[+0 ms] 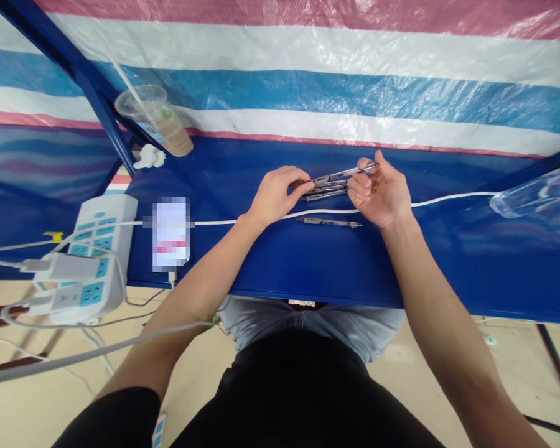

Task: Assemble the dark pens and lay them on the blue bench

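Observation:
Several dark, clear-barrelled pens (329, 186) lie close together between my hands, above the blue tabletop. My left hand (282, 191) pinches their left ends between thumb and fingers. At the other end, my right hand (379, 190) is turned palm up, its curled fingers around the right ends, with the uppermost pen reaching its thumb and fingertips. A single pen (330, 223) lies by itself on the table, nearer to me, just below a white cable (317, 213) that runs under both hands.
To the left are a phone (170, 233) with a cable plugged in and a white power strip (103, 249) crowded with plugs. A plastic drink cup (161, 121) with a straw and a crumpled tissue (150, 156) sit behind. A clear bottle (536, 193) lies at right.

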Available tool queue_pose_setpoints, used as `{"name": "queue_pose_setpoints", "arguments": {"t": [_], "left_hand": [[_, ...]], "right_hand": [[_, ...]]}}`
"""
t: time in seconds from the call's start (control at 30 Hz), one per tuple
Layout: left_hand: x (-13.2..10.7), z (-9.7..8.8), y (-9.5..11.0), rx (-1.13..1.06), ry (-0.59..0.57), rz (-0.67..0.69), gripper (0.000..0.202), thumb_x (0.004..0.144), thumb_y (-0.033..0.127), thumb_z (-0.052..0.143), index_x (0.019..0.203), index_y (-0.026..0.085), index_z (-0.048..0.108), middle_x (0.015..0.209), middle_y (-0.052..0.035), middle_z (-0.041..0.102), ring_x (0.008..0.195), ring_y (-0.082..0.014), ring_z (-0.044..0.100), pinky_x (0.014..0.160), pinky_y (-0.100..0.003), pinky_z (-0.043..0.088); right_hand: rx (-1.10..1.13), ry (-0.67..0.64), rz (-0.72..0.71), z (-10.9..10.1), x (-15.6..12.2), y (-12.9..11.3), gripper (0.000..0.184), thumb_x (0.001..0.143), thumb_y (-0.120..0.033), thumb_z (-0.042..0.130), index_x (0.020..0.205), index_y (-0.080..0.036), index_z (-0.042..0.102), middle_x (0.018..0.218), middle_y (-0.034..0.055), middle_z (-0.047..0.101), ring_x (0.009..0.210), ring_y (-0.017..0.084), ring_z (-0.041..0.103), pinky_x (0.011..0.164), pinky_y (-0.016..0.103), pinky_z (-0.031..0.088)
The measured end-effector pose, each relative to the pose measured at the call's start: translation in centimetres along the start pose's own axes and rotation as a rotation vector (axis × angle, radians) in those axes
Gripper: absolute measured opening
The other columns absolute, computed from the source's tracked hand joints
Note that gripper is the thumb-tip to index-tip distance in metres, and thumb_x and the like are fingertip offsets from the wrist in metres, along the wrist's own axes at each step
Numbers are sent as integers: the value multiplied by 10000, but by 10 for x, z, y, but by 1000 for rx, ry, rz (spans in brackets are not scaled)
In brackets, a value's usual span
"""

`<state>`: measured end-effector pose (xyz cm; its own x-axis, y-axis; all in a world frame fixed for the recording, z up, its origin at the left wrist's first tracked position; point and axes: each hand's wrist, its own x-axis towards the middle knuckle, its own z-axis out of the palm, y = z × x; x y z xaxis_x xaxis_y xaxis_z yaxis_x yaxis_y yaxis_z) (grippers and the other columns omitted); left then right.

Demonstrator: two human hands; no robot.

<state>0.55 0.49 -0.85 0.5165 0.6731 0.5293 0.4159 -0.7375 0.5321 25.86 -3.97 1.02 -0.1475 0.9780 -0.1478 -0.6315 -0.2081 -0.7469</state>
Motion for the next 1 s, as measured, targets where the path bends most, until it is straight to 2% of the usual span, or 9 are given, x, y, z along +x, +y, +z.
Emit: {"name": "queue_pose_setpoints", "arguments": {"t": [0.47, 1.0], "left_hand": [[0, 1, -2, -15, 16, 14, 166, 1029, 320, 687, 946, 190, 747, 893, -39, 757, 799, -186, 662, 782, -329, 516], [0, 0, -1, 4, 3, -12, 200, 1043, 355, 659, 953, 198, 745, 909, -48, 758, 809, -192, 670, 792, -344, 527]], "right_hand": [[-23, 0, -18, 5, -2, -1, 378, 1021, -553, 701, 819, -243, 622, 545, -62, 456, 450, 87, 411, 424, 257, 342], [-64, 1, -17, 6, -2, 0, 352, 1026, -523, 711, 832, -250, 605, 550, -75, 424, 446, 81, 389, 418, 242, 350]]}}
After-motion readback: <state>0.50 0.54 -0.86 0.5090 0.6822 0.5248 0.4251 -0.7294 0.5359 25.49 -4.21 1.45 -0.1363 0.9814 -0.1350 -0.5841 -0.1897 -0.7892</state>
